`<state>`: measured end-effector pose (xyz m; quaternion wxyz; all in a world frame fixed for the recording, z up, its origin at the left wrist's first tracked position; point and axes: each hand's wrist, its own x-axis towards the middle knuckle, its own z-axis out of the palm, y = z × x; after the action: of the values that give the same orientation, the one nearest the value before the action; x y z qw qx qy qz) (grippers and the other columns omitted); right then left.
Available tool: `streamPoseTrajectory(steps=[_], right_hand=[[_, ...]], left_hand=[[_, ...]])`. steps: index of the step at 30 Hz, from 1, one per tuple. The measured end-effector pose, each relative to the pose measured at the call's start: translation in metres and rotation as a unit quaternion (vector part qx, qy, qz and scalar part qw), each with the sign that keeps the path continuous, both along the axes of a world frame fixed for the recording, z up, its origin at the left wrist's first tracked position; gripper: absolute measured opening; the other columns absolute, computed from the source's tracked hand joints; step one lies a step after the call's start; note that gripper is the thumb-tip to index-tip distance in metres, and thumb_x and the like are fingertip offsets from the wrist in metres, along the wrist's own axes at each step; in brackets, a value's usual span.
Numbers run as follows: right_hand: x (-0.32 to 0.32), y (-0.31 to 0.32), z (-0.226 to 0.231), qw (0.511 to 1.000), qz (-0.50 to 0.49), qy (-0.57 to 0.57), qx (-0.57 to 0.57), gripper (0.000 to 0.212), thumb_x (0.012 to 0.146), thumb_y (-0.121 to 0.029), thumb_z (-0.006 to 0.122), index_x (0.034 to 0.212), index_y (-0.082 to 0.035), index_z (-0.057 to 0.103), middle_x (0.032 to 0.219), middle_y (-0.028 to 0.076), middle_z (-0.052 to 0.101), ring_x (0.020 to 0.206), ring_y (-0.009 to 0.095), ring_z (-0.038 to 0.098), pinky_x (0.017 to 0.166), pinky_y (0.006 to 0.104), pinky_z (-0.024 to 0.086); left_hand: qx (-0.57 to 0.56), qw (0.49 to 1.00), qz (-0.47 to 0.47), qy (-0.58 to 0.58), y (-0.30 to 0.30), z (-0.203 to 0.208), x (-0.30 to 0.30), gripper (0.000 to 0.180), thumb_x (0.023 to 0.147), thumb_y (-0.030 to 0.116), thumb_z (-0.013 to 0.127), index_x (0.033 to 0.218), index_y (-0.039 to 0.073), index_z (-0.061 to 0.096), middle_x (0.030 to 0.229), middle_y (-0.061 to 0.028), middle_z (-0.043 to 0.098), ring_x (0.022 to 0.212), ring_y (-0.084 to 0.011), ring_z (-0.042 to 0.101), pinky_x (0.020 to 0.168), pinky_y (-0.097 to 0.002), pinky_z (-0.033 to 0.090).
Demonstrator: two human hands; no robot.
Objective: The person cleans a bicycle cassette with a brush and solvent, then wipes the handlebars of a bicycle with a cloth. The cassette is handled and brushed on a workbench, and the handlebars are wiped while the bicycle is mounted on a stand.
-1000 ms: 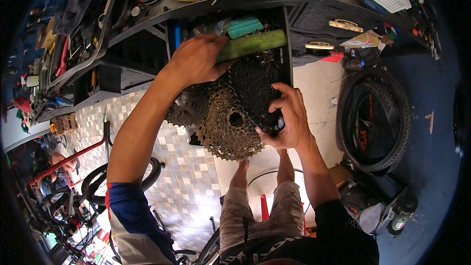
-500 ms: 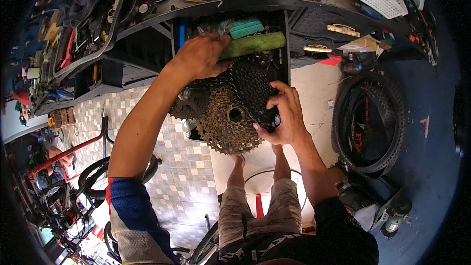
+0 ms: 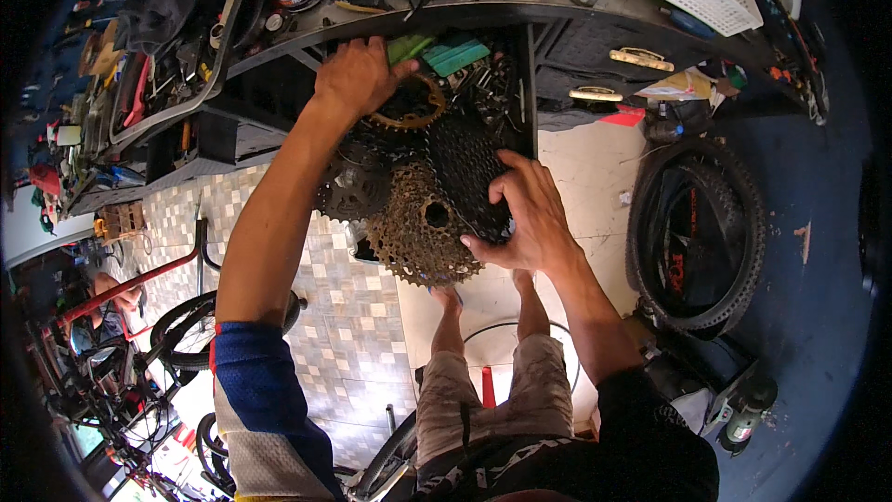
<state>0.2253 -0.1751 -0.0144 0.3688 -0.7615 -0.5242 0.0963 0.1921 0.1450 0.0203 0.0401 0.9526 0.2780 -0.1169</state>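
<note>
Black sprocket cassette [image 3: 462, 163] sits at the front of the open drawer [image 3: 531, 84]; expect it heavy, rigid, sharp-toothed. I grip its outer rim with my right hand [image 3: 528, 209]; whether my left hand [image 3: 358, 79], inside, holds anything, I cannot tell.

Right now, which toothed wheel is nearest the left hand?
The golden ring, just below the left hand, with a wide hole. The black wheel, brown wheel and grey wheel lie farther away.

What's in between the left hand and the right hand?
In the head view, a gold toothed ring and a black toothed cluster lie between the left hand and right hand.
</note>
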Motion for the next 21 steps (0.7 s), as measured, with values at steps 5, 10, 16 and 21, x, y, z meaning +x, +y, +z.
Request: streamPoseTrajectory(steps=[5,10,16,21], right_hand=[[0.006,-0.001,-0.017,0.997,-0.002,0.008,0.075,0.060,0.059,-0.022,0.093,0.102,-0.010,0.054,0.132,0.028,0.056,0.117,0.045,0.057,0.100,0.0500,0.046],[0.020,0.007,0.002,0.988,-0.021,0.080,0.130,0.056,0.060,-0.020,0.091,0.101,-0.008,0.055,0.118,0.023,0.059,0.118,0.045,0.058,0.098,0.0503,0.047],[0.019,0.050,0.083,0.985,0.071,-0.048,0.146,0.058,0.057,-0.021,0.092,0.102,-0.009,0.057,0.127,0.017,0.060,0.113,0.038,0.059,0.096,0.0464,0.049],[0.032,0.120,0.058,0.986,0.091,-0.136,0.014,0.057,0.070,-0.044,0.088,0.106,-0.010,0.060,0.133,0.021,0.058,0.118,0.038,0.057,0.101,0.0493,0.046]], left_hand=[[-0.108,0.982,-0.071,-0.136,-0.031,0.028,-0.056,0.081,0.096,0.050,0.069,0.154,-0.001,0.044,0.155,-0.0287,0.046,0.142,-0.0460,0.046,0.117,-0.0502,0.041],[-0.062,0.983,0.027,-0.169,-0.039,0.049,-0.149,0.078,0.092,0.045,0.077,0.147,-0.004,0.052,0.147,-0.0296,0.054,0.134,-0.0437,0.056,0.108,-0.0475,0.048],[-0.319,0.854,0.293,-0.287,-0.054,-0.007,-0.200,0.060,0.094,0.047,0.077,0.124,-0.004,0.066,0.097,-0.0154,0.074,0.081,-0.0192,0.071,0.069,-0.0315,0.058],[-0.371,0.756,0.344,-0.415,-0.079,-0.028,-0.183,0.046,0.096,0.042,0.075,0.116,0.001,0.068,0.084,-0.0051,0.070,0.068,-0.0101,0.063,0.056,-0.0264,0.053]])
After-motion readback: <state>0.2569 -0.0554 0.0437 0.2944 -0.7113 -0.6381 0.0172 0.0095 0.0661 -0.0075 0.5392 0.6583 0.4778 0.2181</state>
